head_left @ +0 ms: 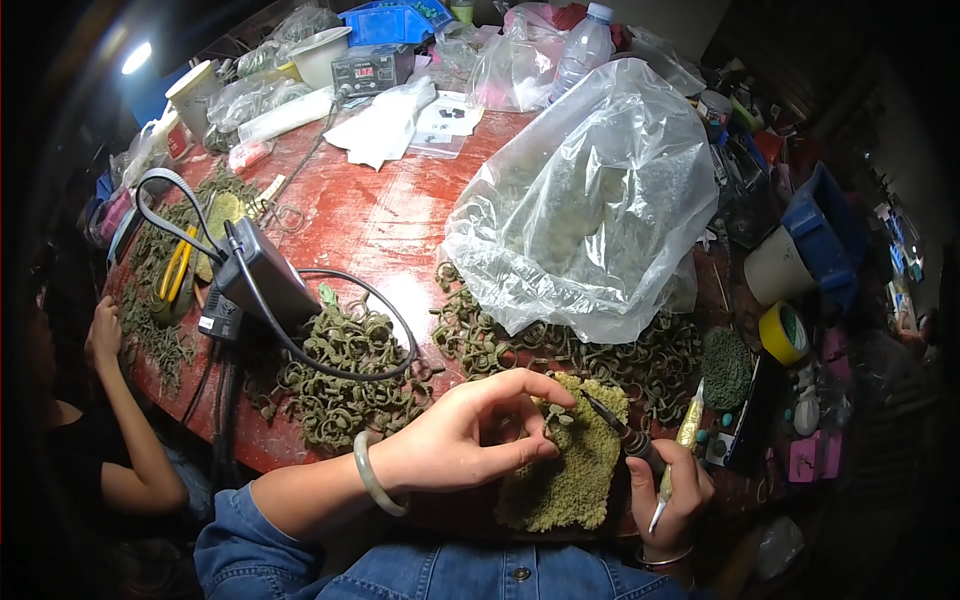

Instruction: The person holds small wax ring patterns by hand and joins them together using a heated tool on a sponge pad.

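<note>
My left hand [470, 425], with a pale bangle at its wrist, pinches a small green piece [557, 420] between thumb and forefinger. The piece looks like the loose curled, ring-like ones on the table. Beneath it lies a rough yellow-green pad [570, 485]. From the right, my right hand [675, 495] grips a dark-handled pen-like tool with a thin metal tip [618, 425], resembling a soldering iron. The tip is close to the green piece; whether they touch I cannot tell. A second slim tool with a gold-patterned handle [690, 420] sits in the same hand, its pointed end downward.
Piles of green ring-like pieces [345, 385] cover the red table [410, 225] near me. A large clear plastic bag [590, 210] stands ahead. A black cable [405, 330] loops from a dark box [265, 275]. Yellow tape [783, 333] lies right; another person's arm [135, 430] is left.
</note>
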Motion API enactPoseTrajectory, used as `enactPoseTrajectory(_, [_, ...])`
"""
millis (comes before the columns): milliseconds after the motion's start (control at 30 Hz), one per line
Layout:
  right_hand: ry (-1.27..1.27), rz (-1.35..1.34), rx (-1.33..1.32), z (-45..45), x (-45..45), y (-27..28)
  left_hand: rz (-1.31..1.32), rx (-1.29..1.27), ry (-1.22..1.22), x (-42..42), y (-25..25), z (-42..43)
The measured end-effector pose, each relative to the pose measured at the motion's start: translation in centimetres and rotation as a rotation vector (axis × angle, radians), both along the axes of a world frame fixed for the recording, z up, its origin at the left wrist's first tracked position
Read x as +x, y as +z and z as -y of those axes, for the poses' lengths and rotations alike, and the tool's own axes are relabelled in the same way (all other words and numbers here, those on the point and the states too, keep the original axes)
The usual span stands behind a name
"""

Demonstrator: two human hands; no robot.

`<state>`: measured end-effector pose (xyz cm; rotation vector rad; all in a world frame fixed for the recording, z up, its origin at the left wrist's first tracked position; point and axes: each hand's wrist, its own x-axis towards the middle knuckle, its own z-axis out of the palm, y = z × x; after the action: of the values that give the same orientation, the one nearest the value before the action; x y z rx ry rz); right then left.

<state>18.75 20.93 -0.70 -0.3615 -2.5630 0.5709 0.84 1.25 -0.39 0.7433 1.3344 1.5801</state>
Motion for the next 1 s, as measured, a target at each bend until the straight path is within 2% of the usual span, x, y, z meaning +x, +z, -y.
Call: enactPoseTrajectory(1000, [0.0, -0.02, -0.041, 0.38, -0.27, 0.18, 0.001, 0.024, 0.014, 0.14, -0.41, -0.04])
